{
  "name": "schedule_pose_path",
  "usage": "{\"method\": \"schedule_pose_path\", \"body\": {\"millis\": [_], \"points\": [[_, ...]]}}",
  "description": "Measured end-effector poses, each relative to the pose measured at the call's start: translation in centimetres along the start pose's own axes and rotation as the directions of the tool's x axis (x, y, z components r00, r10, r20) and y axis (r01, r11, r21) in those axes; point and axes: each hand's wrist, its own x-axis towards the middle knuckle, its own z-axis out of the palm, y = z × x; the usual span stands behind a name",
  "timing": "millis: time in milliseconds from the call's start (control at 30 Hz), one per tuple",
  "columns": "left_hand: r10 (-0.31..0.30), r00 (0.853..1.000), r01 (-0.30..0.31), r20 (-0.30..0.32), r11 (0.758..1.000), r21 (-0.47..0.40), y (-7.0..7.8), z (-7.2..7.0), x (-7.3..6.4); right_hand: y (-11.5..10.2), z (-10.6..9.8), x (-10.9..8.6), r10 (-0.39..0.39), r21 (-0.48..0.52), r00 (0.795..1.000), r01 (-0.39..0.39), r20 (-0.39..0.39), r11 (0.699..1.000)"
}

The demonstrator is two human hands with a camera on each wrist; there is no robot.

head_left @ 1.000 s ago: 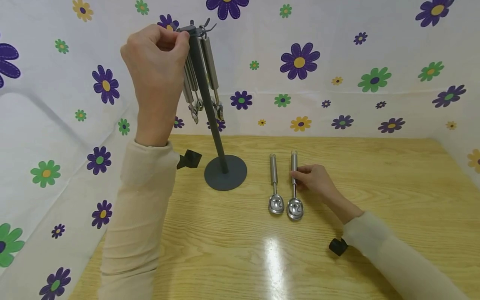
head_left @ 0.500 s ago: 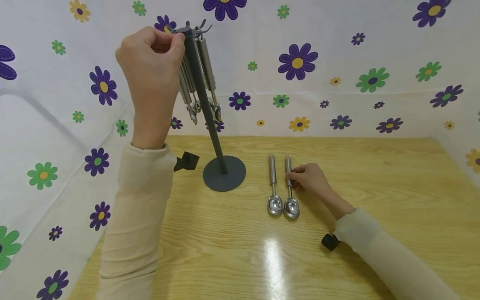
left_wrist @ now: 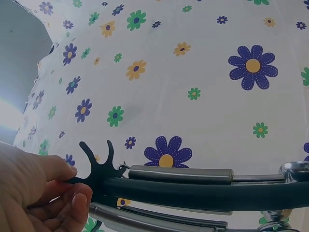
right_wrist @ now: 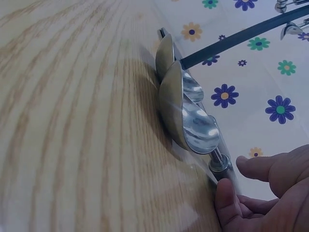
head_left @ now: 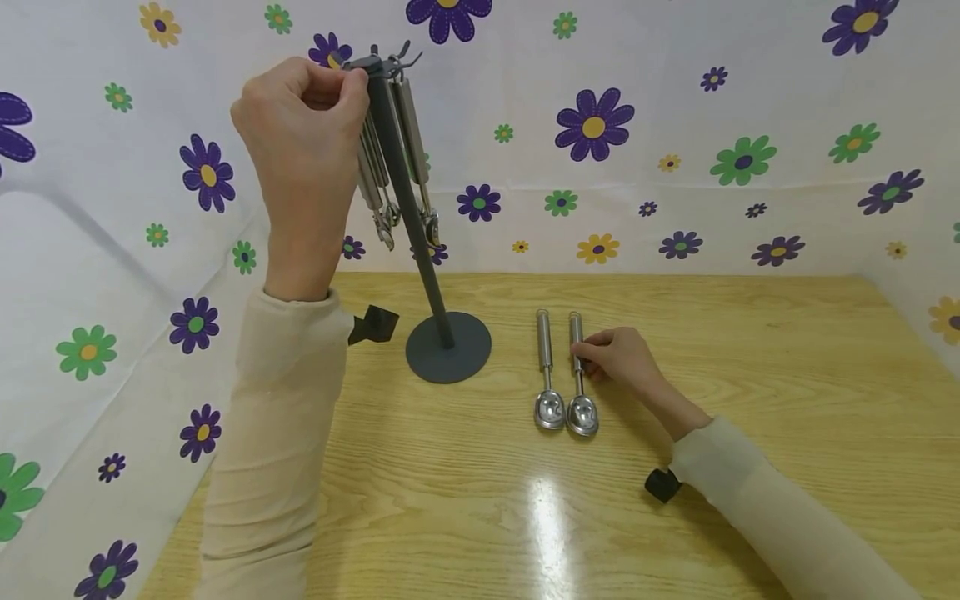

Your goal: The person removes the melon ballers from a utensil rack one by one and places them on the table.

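In the head view a dark grey utensil rack (head_left: 397,158) leans to the left above its round base (head_left: 448,358). My left hand (head_left: 300,125) pinches a hook at its top between thumb and fingers. Steel-handled utensils (head_left: 411,133) hang from other hooks. On the table lie two steel ice cream scoops side by side, bowls toward me. My right hand (head_left: 618,358) has its fingertips at the handle of the right scoop (head_left: 582,415); the left scoop (head_left: 550,408) lies beside it, untouched. In the right wrist view the thumb and a finger (right_wrist: 226,198) flank that handle.
The wood-grain table (head_left: 465,517) reaches back to a flower-printed cloth (head_left: 600,183), which also hangs at the left and right sides. A black wrist camera mount (head_left: 375,323) juts from the left cuff, another (head_left: 663,485) from the right.
My right hand has slid the right scoop leftward, closer to the other one; it has been nearly still for the last half second. My left hand stays at the rack's top.
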Motion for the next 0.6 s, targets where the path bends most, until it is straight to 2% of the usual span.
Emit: {"method": "schedule_pose_path", "body": {"millis": [167, 333, 433, 600], "points": [[-0.003, 1.0, 0.003, 0.0, 1.0, -0.016, -0.1, 0.0, 0.0, -0.3, -0.3, -0.1, 0.035, 0.04, 0.999, -0.036, 0.025, 0.999], [-0.008, 1.0, 0.008, 0.002, 1.0, -0.016, -0.1, 0.0, 0.0, -0.9, -0.8, 0.0, 0.049, 0.04, 0.999, -0.049, -0.001, 0.998], [-0.006, 1.0, 0.006, 0.001, 1.0, -0.012, -0.2, -0.1, 0.0, -1.9, -1.1, 0.3, 0.035, 0.048, 0.999, -0.034, -0.01, 0.998], [-0.006, 1.0, 0.006, 0.005, 1.0, -0.011, -0.2, -0.1, 0.1, -4.7, -1.6, 0.9, -0.029, 0.122, 1.0, 0.029, 0.003, 0.992]]}}
